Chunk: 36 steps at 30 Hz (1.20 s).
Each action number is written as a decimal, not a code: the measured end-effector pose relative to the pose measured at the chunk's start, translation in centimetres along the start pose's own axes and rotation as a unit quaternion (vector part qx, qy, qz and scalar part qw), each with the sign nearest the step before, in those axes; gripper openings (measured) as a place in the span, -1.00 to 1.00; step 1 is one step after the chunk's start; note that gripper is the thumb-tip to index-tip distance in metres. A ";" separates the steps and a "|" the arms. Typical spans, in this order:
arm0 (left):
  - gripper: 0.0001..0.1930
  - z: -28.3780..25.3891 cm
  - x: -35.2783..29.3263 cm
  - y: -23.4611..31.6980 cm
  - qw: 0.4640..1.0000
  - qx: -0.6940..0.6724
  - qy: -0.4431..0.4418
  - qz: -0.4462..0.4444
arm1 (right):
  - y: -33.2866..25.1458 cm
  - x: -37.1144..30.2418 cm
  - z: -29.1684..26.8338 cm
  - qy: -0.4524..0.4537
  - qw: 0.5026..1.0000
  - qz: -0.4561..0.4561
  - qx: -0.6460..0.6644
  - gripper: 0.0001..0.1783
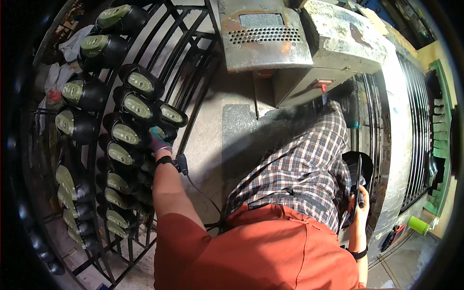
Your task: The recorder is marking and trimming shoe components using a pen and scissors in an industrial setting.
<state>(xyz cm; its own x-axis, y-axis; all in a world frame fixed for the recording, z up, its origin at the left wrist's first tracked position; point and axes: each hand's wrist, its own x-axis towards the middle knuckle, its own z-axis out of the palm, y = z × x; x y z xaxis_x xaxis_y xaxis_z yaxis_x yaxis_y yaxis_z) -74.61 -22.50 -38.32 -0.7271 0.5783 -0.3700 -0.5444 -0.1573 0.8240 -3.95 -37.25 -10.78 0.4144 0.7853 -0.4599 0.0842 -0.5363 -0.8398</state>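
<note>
My left hand [159,141], in a purple and teal glove, reaches into the rack on the left. Its fingers close against a black boot [167,131] with a pale green sole, partly hidden behind the hand. Around it, several similar black boots [137,105] sit in rows, green soles turned toward me. Low on the right, my bare right hand [360,205] is closed round a long, thin tool [359,186] with a dark handle; its exact kind is unclear. Behind that tool shows a rounded black object [368,166].
The black metal rack [186,36] fills the left side. A worn metal machine [267,50] with a perforated cover stands ahead, a red switch [323,87] on its box. To the right are a pale bench edge [396,145], a green cup [418,225] and a red-and-black tool [393,238].
</note>
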 end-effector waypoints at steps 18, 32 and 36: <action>-0.46 14.7 -8.9 0.4 0.617 0.739 0.257 0.080 | 0.1 -1.0 1.1 0.027 0.964 -0.142 -0.223 -0.44; -0.74 4.6 7.9 -5.1 0.416 0.855 -0.037 0.307 | -0.5 -1.1 1.4 0.005 0.978 -0.112 -0.175 -0.47; -0.49 14.7 -3.5 -7.3 0.631 0.725 0.070 0.267 | 2.1 -1.8 -1.0 0.078 0.971 -0.127 -0.188 -0.40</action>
<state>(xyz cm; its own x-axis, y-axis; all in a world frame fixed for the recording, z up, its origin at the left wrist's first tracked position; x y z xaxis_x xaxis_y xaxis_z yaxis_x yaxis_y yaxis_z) -61.94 -11.56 -36.72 -0.7299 0.6606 0.1753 0.6752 0.6572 0.3350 -3.61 -40.03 -11.42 0.4676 0.8658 -0.1784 0.5132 -0.4302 -0.7427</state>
